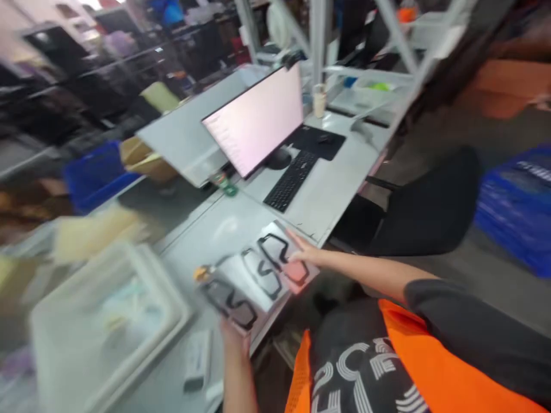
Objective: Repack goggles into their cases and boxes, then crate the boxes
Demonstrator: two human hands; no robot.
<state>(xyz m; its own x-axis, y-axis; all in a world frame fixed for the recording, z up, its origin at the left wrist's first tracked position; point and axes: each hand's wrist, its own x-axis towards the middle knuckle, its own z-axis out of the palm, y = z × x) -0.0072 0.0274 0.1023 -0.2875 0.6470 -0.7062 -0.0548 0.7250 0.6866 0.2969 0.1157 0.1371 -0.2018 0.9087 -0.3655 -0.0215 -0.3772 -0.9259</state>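
Several flat packs lie side by side near the front edge of the white table, each bearing dark outlines that resemble eyeglass frames. My right hand (306,251) is closed on the edge of the right pack (275,244), which has a pinkish-red patch. Between the two outer ones is a paler middle pack (261,274). The left pack (230,299) is greyish, and its lower edge is gripped by my left hand (236,338), whose fingers are partly hidden under it. An orange-yellow object (200,273) sits by its far corner. Motion blur hides finer details.
Beyond the packs stand a monitor (262,120), a keyboard (291,180) and a mouse (325,139). A large whitish bin (159,281) is at left, with a small white box (198,358) beside it. A black chair (430,206) and blue crates (516,206) are at right.
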